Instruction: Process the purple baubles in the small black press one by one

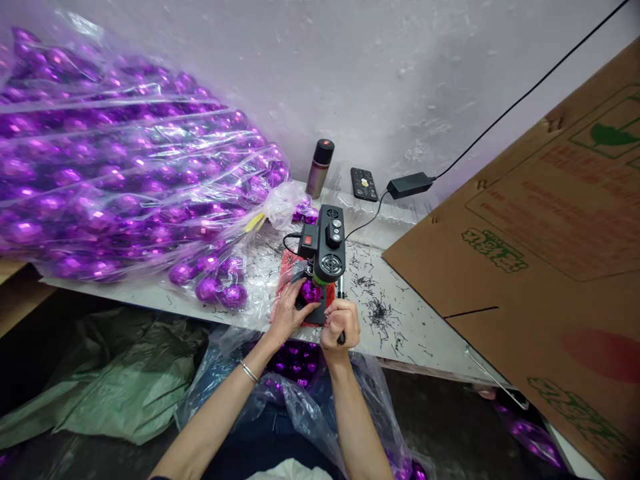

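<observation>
Bottle [319, 173] behind machine [331, 245] (phone [364, 185] nearby)

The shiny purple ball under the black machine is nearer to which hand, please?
Left: the left hand holds the purple ball, while the right hand sits apart, to its lower right, closed around the lever handle.

Wall [320, 73], 1x: pale gry., purple tint at L, glossy spots. Worktop [435, 337], 1x: wht., agst. wall. Floor [425, 413]: dk., part vis. Ledge [13, 287], far L: lt. brn. Light: cool.
</observation>
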`<action>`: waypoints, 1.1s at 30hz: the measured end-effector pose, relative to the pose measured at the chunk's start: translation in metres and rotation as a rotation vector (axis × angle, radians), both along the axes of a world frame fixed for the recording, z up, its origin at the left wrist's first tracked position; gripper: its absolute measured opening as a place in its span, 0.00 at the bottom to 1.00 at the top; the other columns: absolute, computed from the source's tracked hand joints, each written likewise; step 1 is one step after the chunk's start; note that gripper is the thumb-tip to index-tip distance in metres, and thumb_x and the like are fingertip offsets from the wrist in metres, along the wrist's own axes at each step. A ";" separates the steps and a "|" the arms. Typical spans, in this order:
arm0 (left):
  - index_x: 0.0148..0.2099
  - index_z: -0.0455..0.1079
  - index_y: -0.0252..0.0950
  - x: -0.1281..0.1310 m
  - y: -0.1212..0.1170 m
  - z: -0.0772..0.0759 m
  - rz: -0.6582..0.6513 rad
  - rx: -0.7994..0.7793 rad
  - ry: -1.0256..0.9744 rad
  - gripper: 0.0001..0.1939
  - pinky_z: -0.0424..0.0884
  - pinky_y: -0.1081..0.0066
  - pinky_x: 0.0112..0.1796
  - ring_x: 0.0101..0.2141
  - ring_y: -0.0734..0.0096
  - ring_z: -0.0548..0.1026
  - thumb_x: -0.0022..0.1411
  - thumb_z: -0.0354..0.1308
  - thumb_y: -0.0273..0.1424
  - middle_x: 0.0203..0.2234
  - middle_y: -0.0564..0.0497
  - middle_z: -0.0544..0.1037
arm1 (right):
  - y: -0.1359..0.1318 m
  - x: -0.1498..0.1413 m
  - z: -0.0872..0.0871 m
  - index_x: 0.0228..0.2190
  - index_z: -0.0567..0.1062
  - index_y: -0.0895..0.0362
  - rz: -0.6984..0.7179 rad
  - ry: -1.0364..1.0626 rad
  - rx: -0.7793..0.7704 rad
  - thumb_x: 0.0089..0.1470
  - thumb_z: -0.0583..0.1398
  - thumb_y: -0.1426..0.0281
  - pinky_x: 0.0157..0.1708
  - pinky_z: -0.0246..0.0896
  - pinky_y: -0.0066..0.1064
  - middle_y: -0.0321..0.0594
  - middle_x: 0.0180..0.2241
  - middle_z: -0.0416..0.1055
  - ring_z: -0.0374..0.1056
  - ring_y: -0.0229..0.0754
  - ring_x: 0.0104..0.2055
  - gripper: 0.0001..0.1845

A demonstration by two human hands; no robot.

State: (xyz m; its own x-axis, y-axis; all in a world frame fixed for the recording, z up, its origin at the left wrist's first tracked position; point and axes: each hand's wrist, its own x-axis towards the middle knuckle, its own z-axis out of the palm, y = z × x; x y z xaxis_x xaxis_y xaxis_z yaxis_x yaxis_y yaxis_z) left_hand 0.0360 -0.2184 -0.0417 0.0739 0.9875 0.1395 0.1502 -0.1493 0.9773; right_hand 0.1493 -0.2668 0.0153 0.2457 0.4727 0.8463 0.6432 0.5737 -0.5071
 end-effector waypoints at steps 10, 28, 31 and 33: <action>0.56 0.73 0.41 0.000 0.002 -0.006 -0.017 0.032 0.020 0.29 0.55 0.44 0.68 0.60 0.45 0.73 0.53 0.74 0.38 0.56 0.41 0.78 | 0.005 0.001 -0.014 0.25 0.63 0.53 0.001 0.009 0.066 0.67 0.49 0.70 0.30 0.63 0.31 0.33 0.27 0.65 0.65 0.36 0.27 0.17; 0.61 0.69 0.37 0.003 0.007 -0.026 0.019 0.287 0.254 0.29 0.70 0.47 0.61 0.57 0.50 0.77 0.62 0.68 0.42 0.54 0.39 0.80 | 0.001 -0.001 0.027 0.25 0.65 0.54 0.014 0.072 -0.010 0.66 0.50 0.76 0.28 0.57 0.29 0.32 0.24 0.63 0.62 0.34 0.26 0.16; 0.62 0.68 0.37 0.001 0.004 -0.023 0.040 0.280 0.280 0.30 0.71 0.48 0.60 0.57 0.50 0.77 0.62 0.68 0.43 0.55 0.39 0.79 | -0.001 -0.002 0.060 0.24 0.64 0.54 0.037 0.131 -0.132 0.67 0.52 0.75 0.29 0.56 0.30 0.32 0.24 0.62 0.62 0.34 0.27 0.18; 0.63 0.68 0.38 -0.005 -0.005 -0.020 0.070 0.258 0.275 0.31 0.72 0.48 0.60 0.58 0.50 0.77 0.63 0.68 0.43 0.56 0.39 0.79 | -0.001 -0.002 0.071 0.22 0.63 0.54 0.032 0.124 -0.137 0.67 0.52 0.75 0.29 0.56 0.30 0.32 0.23 0.61 0.62 0.35 0.27 0.19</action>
State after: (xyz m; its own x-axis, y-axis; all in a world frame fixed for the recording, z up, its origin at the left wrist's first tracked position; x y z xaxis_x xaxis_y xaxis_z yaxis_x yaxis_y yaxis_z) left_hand 0.0313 -0.2233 -0.0618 0.0768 0.9263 0.3688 0.4200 -0.3655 0.8306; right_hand 0.1472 -0.2680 0.0866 0.3272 0.5903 0.7379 0.5536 0.5130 -0.6560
